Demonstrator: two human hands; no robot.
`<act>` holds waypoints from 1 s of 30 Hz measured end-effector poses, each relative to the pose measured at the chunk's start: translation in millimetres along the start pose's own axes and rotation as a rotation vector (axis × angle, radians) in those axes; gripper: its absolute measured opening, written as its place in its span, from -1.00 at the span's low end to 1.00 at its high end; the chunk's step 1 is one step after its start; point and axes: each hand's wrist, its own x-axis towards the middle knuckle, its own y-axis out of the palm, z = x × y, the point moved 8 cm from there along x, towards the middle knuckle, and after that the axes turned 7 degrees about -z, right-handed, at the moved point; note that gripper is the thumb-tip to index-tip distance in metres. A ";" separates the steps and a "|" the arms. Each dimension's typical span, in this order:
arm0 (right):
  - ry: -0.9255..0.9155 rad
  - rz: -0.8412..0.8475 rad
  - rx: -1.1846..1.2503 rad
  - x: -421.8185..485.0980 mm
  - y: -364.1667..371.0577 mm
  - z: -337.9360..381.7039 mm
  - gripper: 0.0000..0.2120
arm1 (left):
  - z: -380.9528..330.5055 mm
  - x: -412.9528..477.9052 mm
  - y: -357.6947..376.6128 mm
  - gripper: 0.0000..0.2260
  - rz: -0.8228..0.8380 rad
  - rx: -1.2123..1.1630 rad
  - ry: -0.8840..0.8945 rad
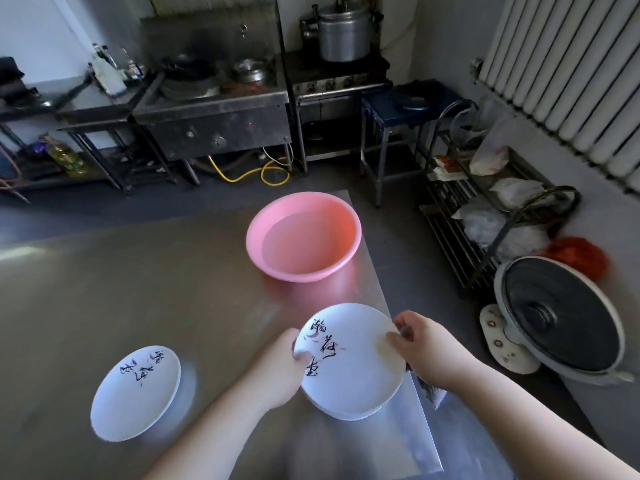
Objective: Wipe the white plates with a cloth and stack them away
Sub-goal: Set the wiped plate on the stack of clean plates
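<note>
The left hand (277, 368) and right hand (426, 344) are pinching opposite rims of the top plate (349, 355), and a slip is threatening to knock the stack (346, 412) off the nearby edge of the table (173, 271).

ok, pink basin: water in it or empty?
Water in it: the pink basin shows a flat waterline partway up its inner wall.

Glossy white glazed plate (356, 372) between the hands, brushed matt metal table (173, 289) beneath, smooth pink plastic basin (304, 237) beyond them
</note>
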 end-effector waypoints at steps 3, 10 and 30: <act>-0.008 -0.036 -0.136 4.1 7.9 -9.3 -0.88 | 3.2 5.3 4.4 -0.77 -0.092 0.080 0.032; -0.089 -0.132 -0.349 8.7 15.5 -2.6 -0.75 | 8.0 16.2 9.7 -0.80 -0.166 0.231 0.054; -0.229 -0.261 -0.493 4.2 63.8 100.0 -0.64 | 65.8 25.1 -66.5 -0.54 -0.247 0.374 0.193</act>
